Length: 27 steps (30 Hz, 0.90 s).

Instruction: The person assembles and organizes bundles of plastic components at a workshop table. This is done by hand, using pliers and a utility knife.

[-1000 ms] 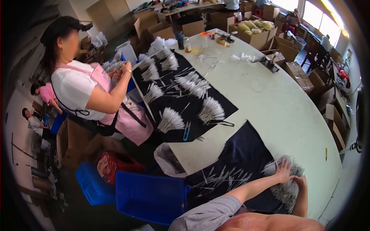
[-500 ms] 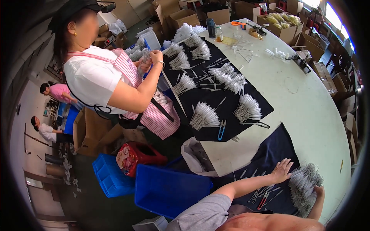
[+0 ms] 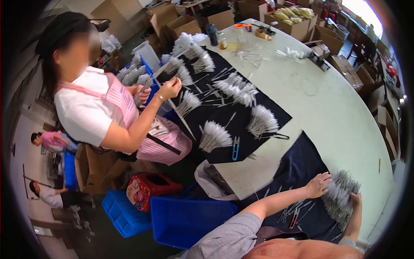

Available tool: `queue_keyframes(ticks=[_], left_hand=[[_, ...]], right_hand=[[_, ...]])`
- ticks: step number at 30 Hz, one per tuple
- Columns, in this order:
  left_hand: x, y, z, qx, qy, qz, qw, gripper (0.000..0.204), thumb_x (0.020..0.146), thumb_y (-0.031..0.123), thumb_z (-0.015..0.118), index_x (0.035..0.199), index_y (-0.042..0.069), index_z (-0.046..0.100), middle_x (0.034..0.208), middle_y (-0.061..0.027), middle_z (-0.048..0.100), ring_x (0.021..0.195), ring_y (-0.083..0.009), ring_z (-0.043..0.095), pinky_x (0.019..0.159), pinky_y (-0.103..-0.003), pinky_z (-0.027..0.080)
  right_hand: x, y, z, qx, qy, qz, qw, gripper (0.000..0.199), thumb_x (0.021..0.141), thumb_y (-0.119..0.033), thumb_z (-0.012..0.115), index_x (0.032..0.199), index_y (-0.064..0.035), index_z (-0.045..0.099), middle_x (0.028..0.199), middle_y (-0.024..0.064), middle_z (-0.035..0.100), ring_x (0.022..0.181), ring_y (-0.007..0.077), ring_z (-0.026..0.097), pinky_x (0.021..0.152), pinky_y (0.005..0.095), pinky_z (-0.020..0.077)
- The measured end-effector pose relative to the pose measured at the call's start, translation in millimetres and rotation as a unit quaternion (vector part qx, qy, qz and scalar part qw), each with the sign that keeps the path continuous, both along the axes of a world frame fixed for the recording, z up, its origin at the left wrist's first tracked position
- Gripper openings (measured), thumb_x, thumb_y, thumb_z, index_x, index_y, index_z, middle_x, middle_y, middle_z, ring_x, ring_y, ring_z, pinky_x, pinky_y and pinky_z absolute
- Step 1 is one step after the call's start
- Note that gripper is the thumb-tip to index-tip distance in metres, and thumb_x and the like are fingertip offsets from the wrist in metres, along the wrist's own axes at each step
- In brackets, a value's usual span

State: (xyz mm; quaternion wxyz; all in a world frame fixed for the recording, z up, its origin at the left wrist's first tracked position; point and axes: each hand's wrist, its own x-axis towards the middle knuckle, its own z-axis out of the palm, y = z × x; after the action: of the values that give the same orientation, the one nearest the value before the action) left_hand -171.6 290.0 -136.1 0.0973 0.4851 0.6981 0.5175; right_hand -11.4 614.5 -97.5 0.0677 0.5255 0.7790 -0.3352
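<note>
Long pale-green worktable [image 3: 345, 112], curved by the lens, spread with dark cloths. Nearest, on a dark cloth [image 3: 302, 172], left hand [image 3: 318, 185] laid flat with fingers spread against a grey fan-shaped bundle of thin bristly pieces [image 3: 343, 192]; right hand [image 3: 356, 200] at the bundle's far edge, finger state impossible to tell. Red-handled snips [image 3: 294, 219] and loose pieces just beside. Farther off, blue snips [image 3: 235, 148] and white bundles [image 3: 214, 136] on a black cloth [image 3: 241, 125]; a co-worker in a pink striped apron [image 3: 129, 112] at the left; cardboard boxes [image 3: 293, 21] beyond

A workshop: long worktable [image 3: 345, 112], cardboard boxes [image 3: 181, 21], sorted white bundles [image 3: 214, 136]
</note>
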Motion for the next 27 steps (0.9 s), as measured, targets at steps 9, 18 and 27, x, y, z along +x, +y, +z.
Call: queue_keyframes(ticks=[9, 18, 27], left_hand=[[35.5, 114.9, 7.6, -0.007, 0.076, -0.184, 0.98, 0.034, 0.079, 0.016, 0.052, 0.112, 0.008, 0.049, 0.126, -0.0081, 0.042, 0.126, -0.0268, 0.029, 0.104, -0.045, 0.022], [34.9, 130.0, 25.9, -0.072, 0.122, -0.266, 0.953, 0.064, 0.074, 0.033, 0.059, 0.129, 0.012, 0.033, 0.125, -0.0067, 0.042, 0.127, -0.0253, 0.025, 0.108, -0.045, 0.008], [35.9, 146.4, -3.6, -0.058, 0.149, -0.278, 0.947, 0.067, 0.078, 0.049, 0.048, 0.128, 0.006, 0.037, 0.134, -0.0091, 0.034, 0.132, -0.0258, 0.016, 0.109, -0.045, 0.003]], right_hand=[[-14.0, -6.9, 12.6, 0.053, -0.105, 0.07, 0.991, 0.042, 0.058, -0.018, 0.067, 0.09, 0.0094, 0.061, 0.083, 0.0146, 0.063, 0.078, 0.0222, 0.06, 0.067, 0.0347, 0.0481], [7.1, -16.9, 3.0, 0.088, -0.026, 0.007, 0.996, 0.051, 0.056, -0.013, 0.07, 0.101, 0.0042, 0.057, 0.093, 0.0157, 0.062, 0.085, 0.0246, 0.059, 0.072, 0.0358, 0.048], [9.7, -15.1, 12.8, 0.104, -0.059, -0.027, 0.992, 0.053, 0.054, -0.017, 0.068, 0.101, 0.0041, 0.057, 0.096, 0.0183, 0.061, 0.09, 0.0289, 0.059, 0.077, 0.0361, 0.0476]])
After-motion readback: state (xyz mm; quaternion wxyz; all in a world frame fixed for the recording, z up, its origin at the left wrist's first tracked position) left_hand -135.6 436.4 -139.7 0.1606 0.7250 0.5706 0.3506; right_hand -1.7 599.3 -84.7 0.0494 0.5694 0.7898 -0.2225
